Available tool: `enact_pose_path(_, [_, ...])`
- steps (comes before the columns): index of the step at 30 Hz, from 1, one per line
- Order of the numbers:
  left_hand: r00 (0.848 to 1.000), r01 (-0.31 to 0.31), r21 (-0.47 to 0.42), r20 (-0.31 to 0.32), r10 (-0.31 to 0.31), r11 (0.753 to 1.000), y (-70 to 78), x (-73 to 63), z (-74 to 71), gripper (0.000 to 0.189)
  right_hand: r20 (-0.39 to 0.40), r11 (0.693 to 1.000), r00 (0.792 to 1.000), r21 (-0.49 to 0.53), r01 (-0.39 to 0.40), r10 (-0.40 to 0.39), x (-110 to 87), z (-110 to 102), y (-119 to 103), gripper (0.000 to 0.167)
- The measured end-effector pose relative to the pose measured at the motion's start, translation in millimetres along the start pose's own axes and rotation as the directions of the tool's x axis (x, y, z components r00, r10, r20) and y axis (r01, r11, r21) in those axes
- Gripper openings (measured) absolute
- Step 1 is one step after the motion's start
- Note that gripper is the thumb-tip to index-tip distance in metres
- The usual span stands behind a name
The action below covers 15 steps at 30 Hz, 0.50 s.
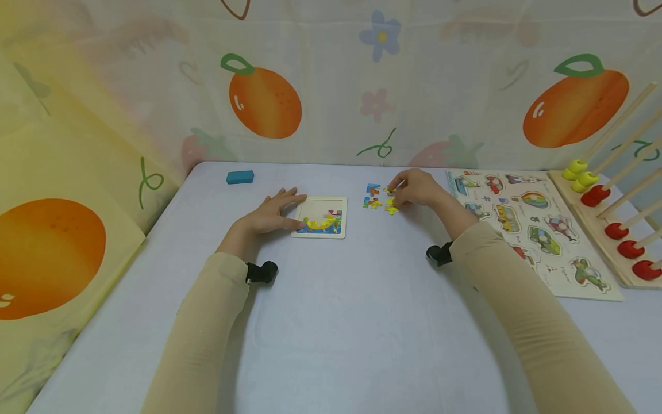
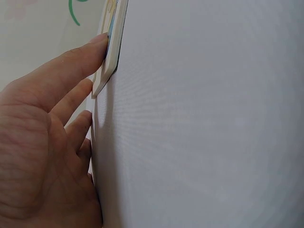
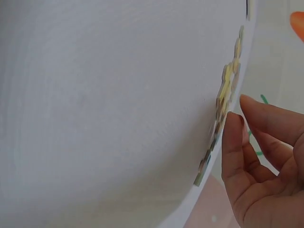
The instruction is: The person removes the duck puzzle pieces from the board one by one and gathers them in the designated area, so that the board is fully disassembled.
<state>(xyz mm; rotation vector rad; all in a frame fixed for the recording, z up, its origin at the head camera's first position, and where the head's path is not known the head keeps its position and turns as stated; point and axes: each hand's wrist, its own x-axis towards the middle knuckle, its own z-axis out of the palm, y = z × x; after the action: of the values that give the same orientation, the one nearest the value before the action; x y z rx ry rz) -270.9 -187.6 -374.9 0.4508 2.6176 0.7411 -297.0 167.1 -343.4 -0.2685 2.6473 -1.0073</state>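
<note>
My left hand (image 1: 271,213) lies spread at the left side of a small puzzle tray (image 1: 320,200). Its thumb rests on the tray's lower left edge, and the left wrist view shows the thumb (image 2: 71,69) over the pale rim (image 2: 111,57). The lower part of the tray holds a colourful picture in blue and yellow; the upper part is bare board. Over a small group of loose jigsaw pieces (image 1: 372,202) is my right hand (image 1: 418,187), fingers bent. The right wrist view shows its thumb and index fingertip slightly apart beside the pieces (image 3: 225,85), nothing visible between them.
A blue block (image 1: 240,177) lies at the back left of the white table. To the right are a picture board (image 1: 517,215) with vehicle shapes and a wooden peg stand (image 1: 595,230) with red and yellow beads. A printed cloth (image 1: 331,86) hangs behind.
</note>
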Motion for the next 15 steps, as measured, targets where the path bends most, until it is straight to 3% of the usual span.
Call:
enact_pose_path(7, [1.000, 0.004, -0.007, 0.009, -0.004, 1.000, -0.9, 1.5, -0.3, 0.079, -0.043, 1.000, 0.999, 0.021, 0.018, -0.017, 0.4, 8.4, -8.6, 0.030])
enact_pose_path(15, [1.000, 0.010, -0.007, 0.010, -0.010, 1.000, 1.5, -0.3, -0.8, 0.079, -0.039, 0.999, 0.999, 0.042, 0.022, -0.020, -0.1, 24.0, -24.9, 0.028])
